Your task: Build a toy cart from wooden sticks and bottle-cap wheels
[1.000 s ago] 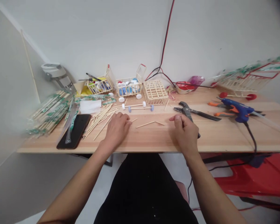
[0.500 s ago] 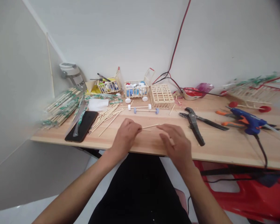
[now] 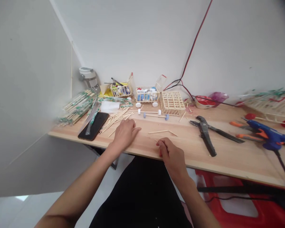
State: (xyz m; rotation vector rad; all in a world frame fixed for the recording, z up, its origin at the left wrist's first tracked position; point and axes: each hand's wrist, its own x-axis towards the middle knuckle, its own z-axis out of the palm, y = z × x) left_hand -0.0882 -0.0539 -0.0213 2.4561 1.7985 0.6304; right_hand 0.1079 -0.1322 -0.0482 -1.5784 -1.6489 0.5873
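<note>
1. Resting palm-down left of the bent stick [image 3: 159, 131]: left hand [image 3: 125, 132]; grip loose, thumb spread from fingers.
2. Curling on the bent stick's near side: right hand [image 3: 172, 154]; grip pinching a small stick [image 3: 156, 140].

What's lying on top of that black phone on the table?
A clear plastic wrapper with green print lies across the black phone, hiding part of it. The wooden tabletop directly beneath can't be seen.

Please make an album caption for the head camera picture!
Left hand beside loose sticks, right hand pinching a stick, wheeled carts behind.
</note>
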